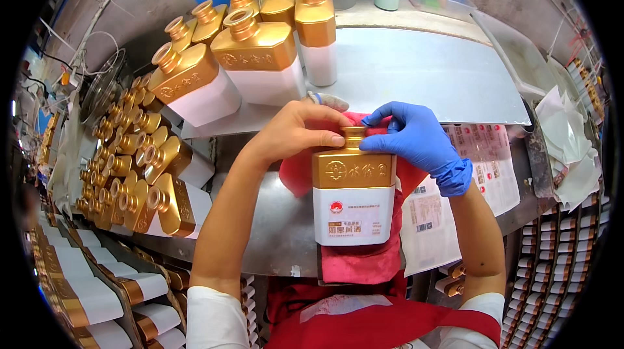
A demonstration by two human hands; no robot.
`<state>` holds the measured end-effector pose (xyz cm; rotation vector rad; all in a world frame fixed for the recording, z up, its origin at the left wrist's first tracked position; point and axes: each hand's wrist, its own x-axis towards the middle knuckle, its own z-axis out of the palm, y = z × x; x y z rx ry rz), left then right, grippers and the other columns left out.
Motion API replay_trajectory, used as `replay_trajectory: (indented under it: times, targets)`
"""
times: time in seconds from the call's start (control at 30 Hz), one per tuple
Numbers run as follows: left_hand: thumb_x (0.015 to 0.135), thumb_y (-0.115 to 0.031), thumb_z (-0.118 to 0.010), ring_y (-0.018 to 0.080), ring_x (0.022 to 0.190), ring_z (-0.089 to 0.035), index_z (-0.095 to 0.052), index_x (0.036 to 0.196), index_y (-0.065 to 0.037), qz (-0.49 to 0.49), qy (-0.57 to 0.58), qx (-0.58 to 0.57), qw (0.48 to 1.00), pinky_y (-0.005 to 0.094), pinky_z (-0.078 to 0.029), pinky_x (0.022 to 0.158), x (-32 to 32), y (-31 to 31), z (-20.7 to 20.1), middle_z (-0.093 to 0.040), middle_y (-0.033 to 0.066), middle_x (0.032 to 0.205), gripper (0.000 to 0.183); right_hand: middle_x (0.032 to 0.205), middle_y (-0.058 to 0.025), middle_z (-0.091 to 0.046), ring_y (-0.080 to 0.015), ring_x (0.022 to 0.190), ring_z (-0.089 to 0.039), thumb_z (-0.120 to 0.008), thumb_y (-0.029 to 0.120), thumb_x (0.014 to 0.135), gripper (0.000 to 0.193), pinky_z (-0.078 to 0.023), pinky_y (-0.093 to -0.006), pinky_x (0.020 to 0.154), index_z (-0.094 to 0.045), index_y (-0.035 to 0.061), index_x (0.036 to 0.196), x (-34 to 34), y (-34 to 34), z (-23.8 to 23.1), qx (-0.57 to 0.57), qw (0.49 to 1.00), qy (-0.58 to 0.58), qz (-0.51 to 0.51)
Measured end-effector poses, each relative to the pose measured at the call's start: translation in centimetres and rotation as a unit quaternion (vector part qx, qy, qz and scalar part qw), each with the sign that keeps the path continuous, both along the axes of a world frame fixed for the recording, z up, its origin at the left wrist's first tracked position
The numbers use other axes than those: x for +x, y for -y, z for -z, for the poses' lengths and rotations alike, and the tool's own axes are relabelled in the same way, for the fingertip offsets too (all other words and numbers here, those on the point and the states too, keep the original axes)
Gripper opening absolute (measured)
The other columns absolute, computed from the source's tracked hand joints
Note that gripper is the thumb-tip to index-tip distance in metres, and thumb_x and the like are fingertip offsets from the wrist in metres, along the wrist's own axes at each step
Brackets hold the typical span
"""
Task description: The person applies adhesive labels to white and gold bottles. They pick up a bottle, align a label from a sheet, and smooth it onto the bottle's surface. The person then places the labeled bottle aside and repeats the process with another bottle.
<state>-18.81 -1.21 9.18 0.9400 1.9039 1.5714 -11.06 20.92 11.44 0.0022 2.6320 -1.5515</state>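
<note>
A white bottle with a gold shoulder and neck [353, 196] lies or leans on a red cloth [361, 268] in front of me. Its white front carries a red round mark and printed lettering. My bare left hand [305, 126] pinches the neck from the left with thumb and fingers. From the other side my right hand [409, 137], in a blue glove, grips the neck and rests over the shoulder. Just beyond my left hand a small grey-white item [329, 101] partly shows; I cannot make out what it is.
Several gold-and-white bottles [257, 56] stand on a pale board [416, 72] at the back left. More crowd the left side [172, 206]. Printed label sheets [426, 232] lie at right, beside crumpled white sheets [565, 141]. Racked bottles [552, 271] fill both lower sides.
</note>
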Motion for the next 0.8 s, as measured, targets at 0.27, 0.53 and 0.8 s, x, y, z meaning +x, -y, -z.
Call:
replay_trajectory:
  times: [0.27,0.53,0.8]
  targets:
    - [0.072,-0.008,-0.076,0.017,0.1,-0.058,-0.071,0.095,-0.002,-0.017,-0.02,0.004,1.0,0.0302,-0.043,0.09,0.0,-0.2,0.5,-0.064,0.01,0.11,0.024,0.065,-0.0004,-0.058,-0.0054,0.061,-0.051,-0.081,0.021,0.067,0.03,-0.045,-0.021,0.057,-0.071,0.0042,0.089,-0.5,0.0,0.0,-0.006,1.0,0.03,-0.005]
    - [0.073,-0.008,-0.076,0.0143,0.091,-0.059,-0.07,0.095,-0.002,-0.012,0.004,-0.019,1.0,0.0281,-0.045,0.085,-0.1,0.0,0.0,-0.066,0.0071,0.096,0.024,0.062,0.0032,-0.053,-0.0028,0.058,-0.047,-0.081,0.019,0.068,0.027,-0.041,-0.0201,0.054,-0.071,0.0048,0.089,-0.8,-0.7,1.1,-0.072,0.997,0.009,-0.021]
    - [0.074,-0.012,-0.077,0.0102,0.085,-0.058,-0.069,0.088,-0.002,-0.021,0.002,0.018,1.0,0.0261,-0.046,0.08,0.2,-0.5,0.4,-0.066,0.0021,0.086,0.02,0.061,0.0031,-0.052,-0.0032,0.057,-0.045,-0.082,0.019,0.067,0.027,-0.04,-0.0196,0.053,-0.071,0.0059,0.086,-0.8,-0.1,0.4,-0.006,1.0,-0.004,-0.009]
